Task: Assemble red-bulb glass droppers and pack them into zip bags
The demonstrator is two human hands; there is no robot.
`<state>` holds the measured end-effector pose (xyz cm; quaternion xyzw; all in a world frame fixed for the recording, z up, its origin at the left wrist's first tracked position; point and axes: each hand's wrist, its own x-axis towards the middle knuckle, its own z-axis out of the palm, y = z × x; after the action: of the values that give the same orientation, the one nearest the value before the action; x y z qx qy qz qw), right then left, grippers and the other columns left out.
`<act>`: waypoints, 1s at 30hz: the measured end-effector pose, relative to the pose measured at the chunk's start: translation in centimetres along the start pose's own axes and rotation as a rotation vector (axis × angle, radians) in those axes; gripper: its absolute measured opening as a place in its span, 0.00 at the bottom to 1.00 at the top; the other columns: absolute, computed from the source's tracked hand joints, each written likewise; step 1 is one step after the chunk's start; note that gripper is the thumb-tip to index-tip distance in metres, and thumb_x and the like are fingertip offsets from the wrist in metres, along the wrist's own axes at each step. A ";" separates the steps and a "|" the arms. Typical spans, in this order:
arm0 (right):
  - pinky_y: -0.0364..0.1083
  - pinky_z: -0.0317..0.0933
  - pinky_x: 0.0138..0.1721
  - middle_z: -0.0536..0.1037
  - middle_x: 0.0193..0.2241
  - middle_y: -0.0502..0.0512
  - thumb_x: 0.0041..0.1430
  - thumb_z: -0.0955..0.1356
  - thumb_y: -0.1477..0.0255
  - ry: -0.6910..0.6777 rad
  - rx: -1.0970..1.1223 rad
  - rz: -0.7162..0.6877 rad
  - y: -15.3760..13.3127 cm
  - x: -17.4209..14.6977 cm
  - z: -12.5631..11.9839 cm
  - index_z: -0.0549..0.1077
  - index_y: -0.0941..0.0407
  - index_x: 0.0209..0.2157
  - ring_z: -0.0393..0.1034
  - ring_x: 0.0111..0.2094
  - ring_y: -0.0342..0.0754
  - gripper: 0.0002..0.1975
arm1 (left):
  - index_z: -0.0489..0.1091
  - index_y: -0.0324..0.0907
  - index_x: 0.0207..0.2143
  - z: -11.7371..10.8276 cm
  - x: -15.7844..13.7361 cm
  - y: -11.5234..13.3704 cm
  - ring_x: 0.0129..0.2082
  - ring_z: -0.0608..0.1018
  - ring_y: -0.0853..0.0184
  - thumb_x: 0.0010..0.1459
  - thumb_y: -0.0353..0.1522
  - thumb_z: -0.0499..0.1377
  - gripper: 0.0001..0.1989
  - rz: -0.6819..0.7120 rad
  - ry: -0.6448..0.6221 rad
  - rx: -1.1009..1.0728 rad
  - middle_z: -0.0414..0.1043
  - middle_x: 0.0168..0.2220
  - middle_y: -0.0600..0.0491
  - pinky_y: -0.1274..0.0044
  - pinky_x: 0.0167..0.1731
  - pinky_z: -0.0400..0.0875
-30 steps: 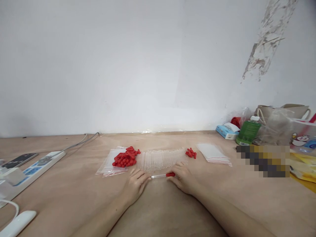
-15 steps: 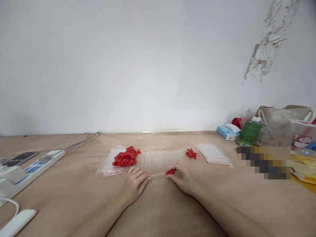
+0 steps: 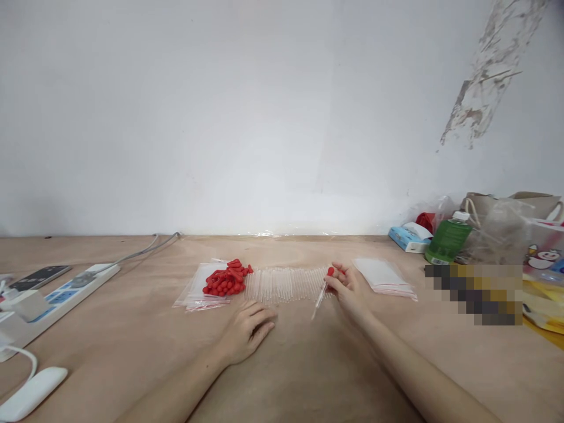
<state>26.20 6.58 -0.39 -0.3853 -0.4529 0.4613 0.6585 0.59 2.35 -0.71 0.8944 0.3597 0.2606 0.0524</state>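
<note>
My right hand (image 3: 350, 291) pinches a glass dropper (image 3: 319, 301) near its red rubber bulb, and the clear tube slants down and left toward the table. It is over the right end of a row of clear glass tubes (image 3: 282, 285), and it mostly hides a small group of red bulbs behind it. My left hand (image 3: 249, 329) rests on the table in front of the row, fingers loosely stretched, with nothing in it. Just beyond it, a pile of red rubber bulbs (image 3: 225, 281) lies on clear plastic bags (image 3: 194, 288).
More clear bags (image 3: 385, 277) lie to the right. Further right stand a tissue pack (image 3: 408, 239), a green bottle (image 3: 448, 238) and a paper bag. At left are a power strip (image 3: 66, 296), a phone (image 3: 40, 278) and a white device (image 3: 35, 392). A white wall rises behind.
My left hand has let go of the tube's end. My right hand has moved right and away from me with the dropper, turning its tip downward, over to the small red group.
</note>
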 end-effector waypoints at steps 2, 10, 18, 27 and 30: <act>0.42 0.62 0.26 0.70 0.23 0.46 0.41 0.69 0.66 0.072 -0.127 -0.001 -0.1 1.1 -1.1 0.64 0.56 0.39 0.66 0.22 0.41 0.21 | 0.68 0.43 0.42 0.0 0.0 -0.1 0.37 0.69 0.65 0.59 0.32 0.49 0.12 0.000 -0.005 -0.007 0.71 0.36 0.49 0.72 0.38 0.64; 0.44 0.60 0.33 0.76 0.28 0.55 0.51 0.63 0.67 0.266 -1.088 -0.057 -2.2 6.6 -7.5 0.70 0.58 0.44 0.71 0.31 0.48 0.18 | 0.68 0.43 0.40 0.0 0.0 0.1 0.37 0.69 0.65 0.59 0.31 0.48 0.11 -0.007 -0.026 -0.031 0.70 0.36 0.49 0.73 0.38 0.64; 0.44 0.60 0.34 0.77 0.31 0.62 0.49 0.64 0.74 0.166 -1.296 0.002 0.5 8.1 -7.8 0.75 0.60 0.36 0.71 0.34 0.51 0.13 | 0.69 0.42 0.38 0.2 0.0 0.0 0.35 0.69 0.66 0.59 0.30 0.48 0.11 -0.008 -0.034 -0.062 0.69 0.34 0.50 0.74 0.36 0.64; 0.44 0.59 0.35 0.77 0.35 0.64 0.51 0.63 0.74 0.137 -1.385 0.003 0.5 8.4 -8.7 0.75 0.61 0.35 0.71 0.37 0.52 0.12 | 0.69 0.42 0.38 0.1 0.0 0.1 0.35 0.69 0.66 0.59 0.31 0.47 0.12 -0.009 -0.029 -0.072 0.69 0.34 0.49 0.74 0.36 0.65; 0.43 0.58 0.33 0.77 0.33 0.61 0.51 0.62 0.74 0.107 -1.396 -0.011 -0.1 8.2 -8.7 0.76 0.59 0.31 0.71 0.35 0.51 0.11 | 0.69 0.42 0.38 0.0 0.0 0.2 0.35 0.69 0.66 0.59 0.31 0.47 0.11 -0.007 -0.025 -0.064 0.69 0.34 0.50 0.74 0.36 0.65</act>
<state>35.84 13.63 -0.84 -0.7381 -0.6121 0.0395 0.2809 0.75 2.21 -0.64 0.8942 0.3536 0.2605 0.0866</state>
